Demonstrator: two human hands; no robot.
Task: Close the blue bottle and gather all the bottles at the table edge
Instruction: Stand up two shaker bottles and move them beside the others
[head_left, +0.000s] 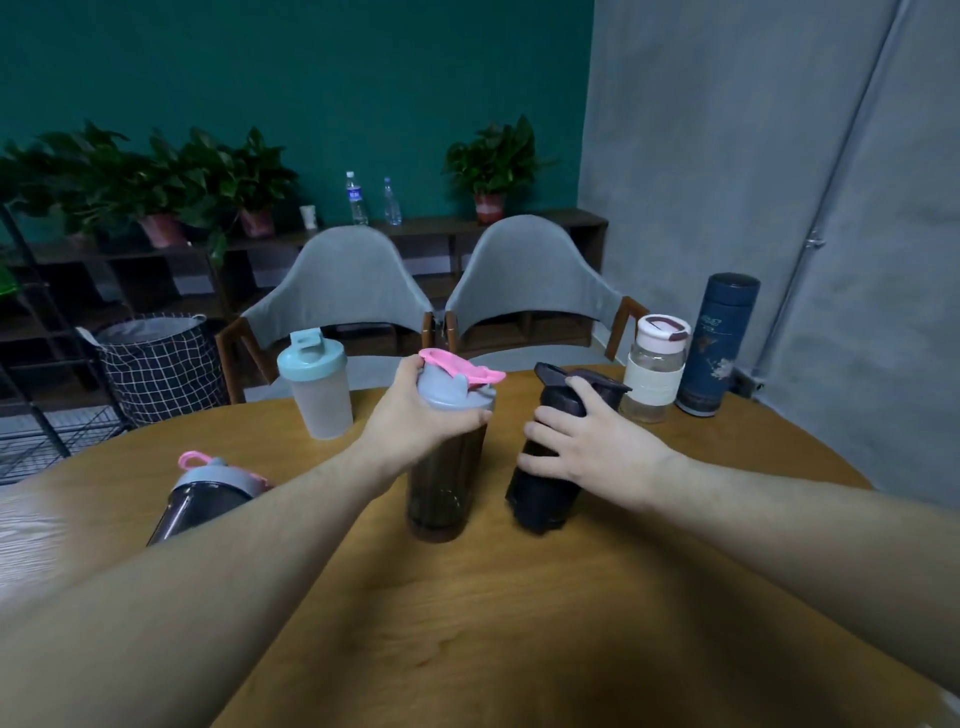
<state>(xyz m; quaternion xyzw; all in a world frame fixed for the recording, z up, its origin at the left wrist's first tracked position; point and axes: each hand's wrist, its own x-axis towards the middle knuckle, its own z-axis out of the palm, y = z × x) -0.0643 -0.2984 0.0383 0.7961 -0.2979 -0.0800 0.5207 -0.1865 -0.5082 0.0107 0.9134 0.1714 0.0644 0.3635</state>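
The left hand (415, 415) is clamped over the grey lid of a dark shaker (447, 457) standing upright in the middle of the wooden table (519, 623) — its pink flap sticks out to the right. The right hand (592, 447) is wrapped round the side of a black bottle (545, 467) just beside it, forefinger up on the cap. The blue bottle (719, 345) stands upright at the far right edge of the table with its cap on top — whether it is screwed tight cannot be told. Just beside it on the left is a clear bottle (655, 366) with a white lid. A frosted shaker (318, 384) stands at the far left, and another dark shaker (208, 493) shows near the left forearm.
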